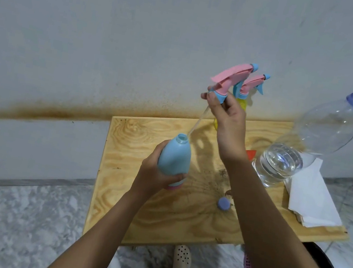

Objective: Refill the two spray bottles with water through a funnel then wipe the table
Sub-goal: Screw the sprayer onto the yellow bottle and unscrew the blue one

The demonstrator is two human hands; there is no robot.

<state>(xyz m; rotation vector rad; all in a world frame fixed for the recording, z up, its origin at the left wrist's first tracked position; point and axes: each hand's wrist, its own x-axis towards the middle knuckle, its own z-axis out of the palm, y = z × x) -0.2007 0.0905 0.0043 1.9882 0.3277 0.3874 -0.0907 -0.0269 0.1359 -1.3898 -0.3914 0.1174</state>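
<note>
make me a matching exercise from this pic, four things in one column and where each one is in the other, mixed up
Things:
1. blue bottle
2. pink spray head
3. purple cap
4. white napkins

Places:
A. lying loose on the wooden table
B. held in the left hand
C. stacked at the table's right edge
D. lifted up in the right hand

Pairs: 1-B, 2-D, 3-A, 4-C

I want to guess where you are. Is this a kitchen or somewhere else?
Probably a plain room in a home, not clearly a kitchen: a low wooden table against a stained wall, a marble-look floor, no sink in view.
</note>
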